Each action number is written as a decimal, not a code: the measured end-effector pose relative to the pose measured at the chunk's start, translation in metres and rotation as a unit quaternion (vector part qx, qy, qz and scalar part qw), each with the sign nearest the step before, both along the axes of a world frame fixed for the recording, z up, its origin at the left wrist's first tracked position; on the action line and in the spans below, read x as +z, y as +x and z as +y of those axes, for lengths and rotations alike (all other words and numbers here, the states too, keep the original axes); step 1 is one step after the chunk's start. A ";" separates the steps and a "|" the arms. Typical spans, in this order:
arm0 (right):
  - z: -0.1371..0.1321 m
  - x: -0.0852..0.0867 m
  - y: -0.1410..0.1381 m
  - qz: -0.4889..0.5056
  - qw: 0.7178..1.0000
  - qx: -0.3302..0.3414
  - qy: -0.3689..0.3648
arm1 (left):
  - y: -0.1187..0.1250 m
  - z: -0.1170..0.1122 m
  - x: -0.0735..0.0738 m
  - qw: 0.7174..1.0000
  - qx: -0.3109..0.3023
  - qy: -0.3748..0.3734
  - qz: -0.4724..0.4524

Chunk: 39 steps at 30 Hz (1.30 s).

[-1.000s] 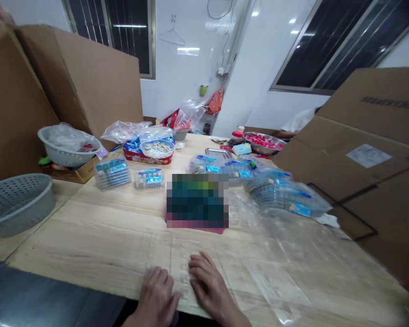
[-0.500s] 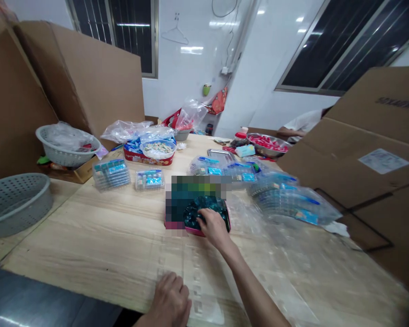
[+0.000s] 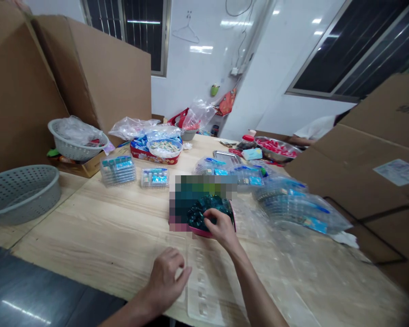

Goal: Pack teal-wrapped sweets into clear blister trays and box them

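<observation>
My right hand [image 3: 221,228] is at the front of a pink-rimmed box [image 3: 204,233], with thumb and forefinger curled into a pinch over small shiny dark teal pieces [image 3: 196,215]. Whatever sits between those fingertips is too small to make out. My left hand [image 3: 167,274] hovers low over the near part of the table, its fingers bent and its thumb held apart, and I see nothing in it. Just right of it lies a clear plastic tray [image 3: 204,290] with moulded hollows. The back left of the pink box is blurred out by large pixels.
Clear packs with blue cards stand at left [image 3: 118,170] and in a pile at right [image 3: 293,206]. Grey baskets [image 3: 23,195] line the left side. Farther back are a red tin [image 3: 157,156] and a metal bowl [image 3: 276,150]. A cardboard box [image 3: 368,150] borders the right.
My left hand has risen slightly off the near table and its thumb has spread from the fingers. My right hand stays at the teal pieces. The view has shifted a little.
</observation>
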State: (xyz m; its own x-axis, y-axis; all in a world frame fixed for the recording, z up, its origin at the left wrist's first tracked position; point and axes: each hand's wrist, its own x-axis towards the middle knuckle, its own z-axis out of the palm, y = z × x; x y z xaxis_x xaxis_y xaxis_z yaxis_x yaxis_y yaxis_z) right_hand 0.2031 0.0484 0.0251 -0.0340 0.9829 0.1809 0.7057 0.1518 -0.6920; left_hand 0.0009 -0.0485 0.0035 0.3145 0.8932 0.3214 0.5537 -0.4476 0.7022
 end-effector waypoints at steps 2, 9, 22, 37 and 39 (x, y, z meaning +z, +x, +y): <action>-0.011 0.001 -0.002 0.183 0.983 0.014 -0.029 | 0.000 0.019 0.014 0.993 0.034 -0.071 -0.083; -0.049 -0.013 -0.041 0.456 0.873 0.051 -0.165 | 0.010 0.053 0.021 0.878 0.024 -0.274 -0.391; -0.034 -0.046 -0.087 0.306 0.948 0.041 -0.077 | -0.033 0.087 -0.017 0.954 0.030 -0.242 -0.173; -0.045 -0.045 -0.097 0.019 0.997 0.070 0.020 | -0.034 0.072 -0.028 0.980 0.050 -0.111 0.157; -0.043 -0.036 -0.091 0.036 0.995 0.079 0.058 | -0.034 0.072 -0.027 0.979 0.041 -0.115 0.163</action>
State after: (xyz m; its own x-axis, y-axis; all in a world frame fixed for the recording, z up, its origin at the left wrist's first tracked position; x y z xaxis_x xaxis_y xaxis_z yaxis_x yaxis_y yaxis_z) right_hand 0.1124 0.0056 -0.0113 -0.1698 0.9388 0.2996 0.6165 0.3383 -0.7110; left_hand -0.0330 0.0232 -0.0239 0.2918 0.9565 0.0029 0.7929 -0.2436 0.5585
